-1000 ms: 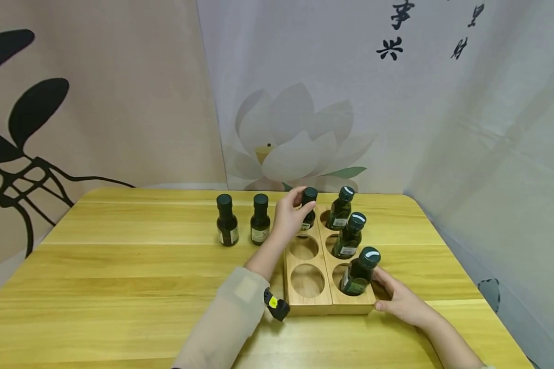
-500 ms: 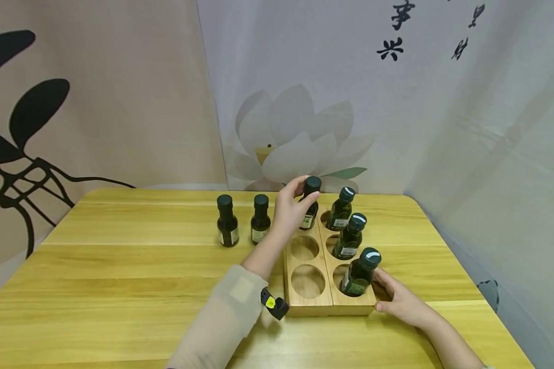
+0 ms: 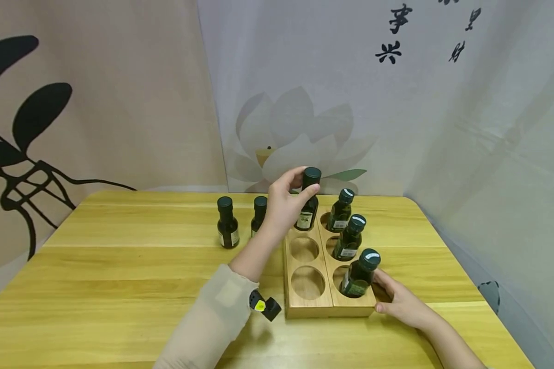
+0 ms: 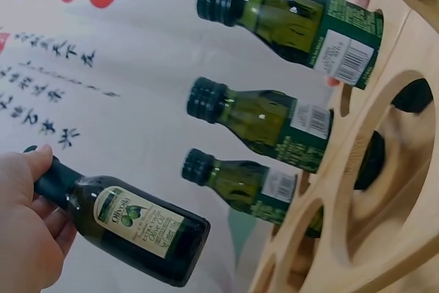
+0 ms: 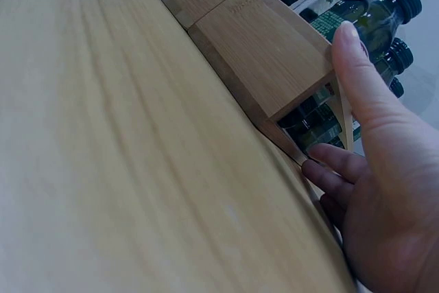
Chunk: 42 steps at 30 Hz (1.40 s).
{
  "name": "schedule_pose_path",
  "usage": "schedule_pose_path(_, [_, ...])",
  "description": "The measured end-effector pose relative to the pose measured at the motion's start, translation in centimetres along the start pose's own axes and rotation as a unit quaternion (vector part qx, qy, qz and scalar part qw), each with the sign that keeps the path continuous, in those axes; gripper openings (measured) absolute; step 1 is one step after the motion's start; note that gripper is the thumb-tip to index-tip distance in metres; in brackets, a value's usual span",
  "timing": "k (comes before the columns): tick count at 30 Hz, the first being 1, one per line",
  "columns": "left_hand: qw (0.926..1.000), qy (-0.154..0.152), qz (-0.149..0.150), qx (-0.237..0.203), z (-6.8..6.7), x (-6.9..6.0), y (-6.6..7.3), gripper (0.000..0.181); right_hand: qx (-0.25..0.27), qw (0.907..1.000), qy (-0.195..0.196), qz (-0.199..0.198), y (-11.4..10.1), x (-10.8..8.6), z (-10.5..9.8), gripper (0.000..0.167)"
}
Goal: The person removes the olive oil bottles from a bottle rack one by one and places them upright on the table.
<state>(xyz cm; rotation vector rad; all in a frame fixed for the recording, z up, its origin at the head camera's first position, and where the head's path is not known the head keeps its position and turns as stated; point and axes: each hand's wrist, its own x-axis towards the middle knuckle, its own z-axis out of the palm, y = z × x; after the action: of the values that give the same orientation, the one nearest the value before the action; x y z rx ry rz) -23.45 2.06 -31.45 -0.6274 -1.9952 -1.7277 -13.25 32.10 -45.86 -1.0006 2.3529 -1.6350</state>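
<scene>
So the left hand (image 3: 286, 205) has an olive oil bottle (image 3: 306, 211) pinched by its capped neck, held up over the far left hole of the wooden rack (image 3: 330, 311), clear of the wood. The right hand (image 3: 403, 303) is pretty relaxed, just resting against the rack's right side near the front corner. Three more bottles (image 3: 349, 241) sit in the right row, and two others (image 3: 228, 231) stand on the table (image 3: 120, 297) to the left

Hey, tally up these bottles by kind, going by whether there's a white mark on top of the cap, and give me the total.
White-marked bottles: 3
Plain-capped bottles: 3
Total: 6
</scene>
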Motion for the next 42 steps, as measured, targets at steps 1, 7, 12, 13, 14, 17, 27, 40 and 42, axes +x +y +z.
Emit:
schedule_pose_path(1, [1.0000,0.000,0.001,0.000,-0.2,-0.1,0.2,0.039,-0.001,1.0000,0.000,-0.001,0.0,0.0,0.0,0.085])
schedule_pose_path(7, [0.9997,0.001,0.017,-0.017,-1.8,-0.3,1.4,0.038,0.000,1.0000,-0.001,-0.003,0.0,0.0,0.0,0.086])
schedule_pose_path(12, [0.9992,0.004,0.031,-0.026,-3.2,-0.6,2.2,0.036,-0.002,1.0000,0.001,-0.005,-0.1,0.0,0.0,0.085])
schedule_pose_path(13, [0.9991,0.004,0.033,-0.026,-3.5,-0.7,2.3,0.036,-0.001,1.0000,0.001,-0.004,-0.1,0.0,0.0,0.085])
schedule_pose_path(14, [0.9991,0.003,0.034,-0.026,-3.8,-0.8,2.5,0.036,-0.002,1.0000,0.002,-0.004,-0.1,0.0,0.0,0.085])
schedule_pose_path(17, [0.9991,0.003,0.035,-0.024,-4.9,-1.2,2.7,0.036,0.000,1.0000,0.003,0.000,-0.1,-0.1,0.1,0.086])
schedule_pose_path(27, [0.9992,0.027,0.019,-0.021,-8.8,-2.5,3.1,0.035,-0.001,1.0000,-0.003,0.004,-0.5,0.1,0.1,0.087])
schedule_pose_path(40, [0.9970,0.065,-0.034,0.023,-14.2,-4.4,2.0,0.033,-0.012,0.9999,-0.001,0.006,0.3,-0.1,-0.1,0.088])
schedule_pose_path(42, [0.9967,0.067,-0.036,0.028,-14.9,-4.7,1.7,0.033,-0.008,1.0000,-0.001,0.004,0.4,-0.1,-0.1,0.088])
